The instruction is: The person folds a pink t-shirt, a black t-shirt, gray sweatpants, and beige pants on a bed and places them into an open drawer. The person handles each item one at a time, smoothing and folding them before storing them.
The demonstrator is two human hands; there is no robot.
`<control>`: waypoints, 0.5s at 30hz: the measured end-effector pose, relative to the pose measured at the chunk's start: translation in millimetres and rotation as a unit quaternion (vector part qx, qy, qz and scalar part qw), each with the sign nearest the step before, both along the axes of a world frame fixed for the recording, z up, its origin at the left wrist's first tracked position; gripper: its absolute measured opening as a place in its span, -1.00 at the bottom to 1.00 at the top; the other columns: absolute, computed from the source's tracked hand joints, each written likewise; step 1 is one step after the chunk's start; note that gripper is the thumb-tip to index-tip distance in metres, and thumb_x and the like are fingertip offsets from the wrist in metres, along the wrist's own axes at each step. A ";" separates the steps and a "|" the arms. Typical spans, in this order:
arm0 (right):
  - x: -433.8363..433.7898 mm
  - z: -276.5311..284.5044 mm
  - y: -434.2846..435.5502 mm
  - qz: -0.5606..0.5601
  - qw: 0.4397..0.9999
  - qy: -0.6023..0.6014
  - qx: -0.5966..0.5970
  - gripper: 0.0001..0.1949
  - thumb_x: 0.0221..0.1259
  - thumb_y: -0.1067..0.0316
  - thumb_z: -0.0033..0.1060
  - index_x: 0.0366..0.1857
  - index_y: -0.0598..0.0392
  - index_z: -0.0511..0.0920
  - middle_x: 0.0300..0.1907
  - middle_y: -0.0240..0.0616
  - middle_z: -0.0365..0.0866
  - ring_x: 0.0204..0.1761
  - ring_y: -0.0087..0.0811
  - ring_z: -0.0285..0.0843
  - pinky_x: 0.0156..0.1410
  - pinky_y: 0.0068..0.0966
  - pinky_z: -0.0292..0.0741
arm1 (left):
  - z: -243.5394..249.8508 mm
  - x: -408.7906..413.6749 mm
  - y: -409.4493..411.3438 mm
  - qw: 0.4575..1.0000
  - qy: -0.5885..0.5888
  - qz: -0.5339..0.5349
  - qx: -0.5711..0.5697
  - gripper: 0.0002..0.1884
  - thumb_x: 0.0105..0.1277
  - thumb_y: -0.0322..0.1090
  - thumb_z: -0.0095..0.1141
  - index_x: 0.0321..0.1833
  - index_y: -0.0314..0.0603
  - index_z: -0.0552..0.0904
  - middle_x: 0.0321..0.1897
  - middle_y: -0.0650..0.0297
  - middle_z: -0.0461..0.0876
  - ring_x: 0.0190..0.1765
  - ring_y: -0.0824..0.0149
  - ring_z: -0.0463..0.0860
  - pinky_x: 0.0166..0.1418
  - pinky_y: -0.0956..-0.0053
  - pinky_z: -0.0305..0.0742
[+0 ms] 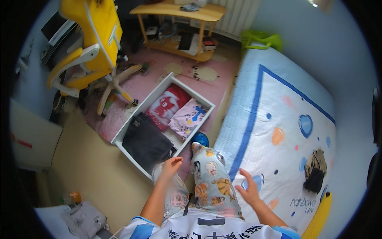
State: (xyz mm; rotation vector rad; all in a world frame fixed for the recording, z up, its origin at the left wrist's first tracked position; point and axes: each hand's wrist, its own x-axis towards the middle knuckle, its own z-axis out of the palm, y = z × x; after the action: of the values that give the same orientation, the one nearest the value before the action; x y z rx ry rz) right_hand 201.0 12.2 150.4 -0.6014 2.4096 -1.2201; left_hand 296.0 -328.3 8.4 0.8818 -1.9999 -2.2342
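My left hand (pixel 172 166) hangs over my left knee by the near corner of a white drawer box (pixel 129 153), its fingers loosely bent and nothing seen in them. Above the bed's edge is my right hand (pixel 249 187), thumb and fingers spread, holding nothing. Inside the drawer box lie folded black clothing (pixel 146 140), a red and white printed garment (pixel 167 104) and a pink patterned garment (pixel 188 117). The bed (pixel 268 149) has a white and blue printed cover. On it sits a small heap of brown and black cloth (pixel 315 171).
A yellow swivel chair (pixel 97 38) stands on a pink rug (pixel 206 64) at the upper left. Beyond the drawer is a two-tier wooden table (pixel 176 11). A green bag (pixel 262 38) rests by the bed's far end; a grey bag (pixel 85 219) lies at lower left.
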 end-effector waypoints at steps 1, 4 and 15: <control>20.7 0.3 -7.4 0.009 0.999 -0.016 -0.031 -0.25 0.02 0.11 0.36 0.30 0.19 0.24 0.27 0.00 0.32 0.33 -0.10 0.25 0.39 -0.31 0.19 | 17.2 -4.7 3.0 0.999 0.021 -0.008 -0.031 -0.77 0.25 -0.45 0.14 -0.04 -0.30 0.62 -0.19 0.30 0.66 -0.16 0.51 0.59 -0.05 0.64 0.47; 67.3 1.5 -32.9 0.002 0.998 0.067 -0.003 -0.26 0.03 0.13 0.32 0.29 0.19 0.22 0.30 0.06 0.25 0.37 -0.02 0.16 0.43 -0.28 0.14 | 70.4 -39.4 27.5 0.973 0.094 -0.055 -0.204 -0.79 0.21 -0.46 0.08 -0.11 -0.29 0.65 -0.27 0.23 0.67 -0.18 0.38 0.62 -0.01 0.51 0.48; 77.5 -21.3 -2.5 -0.054 0.997 0.008 -0.063 -0.35 0.15 0.01 0.15 0.27 0.12 0.26 0.22 0.00 0.37 0.23 -0.08 0.36 0.27 -0.31 0.34 | 140.8 -72.2 174.0 0.727 0.185 -0.306 -0.586 -0.81 0.01 -0.16 0.23 -0.50 -0.11 0.71 -0.58 0.24 0.64 -0.35 0.19 0.59 0.07 0.26 0.28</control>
State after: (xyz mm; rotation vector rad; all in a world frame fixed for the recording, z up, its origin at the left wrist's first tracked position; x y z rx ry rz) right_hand 278.5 9.7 129.2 -0.5266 2.4193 -1.4264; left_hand 223.8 -154.3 149.2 -0.3849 -2.9147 -0.5988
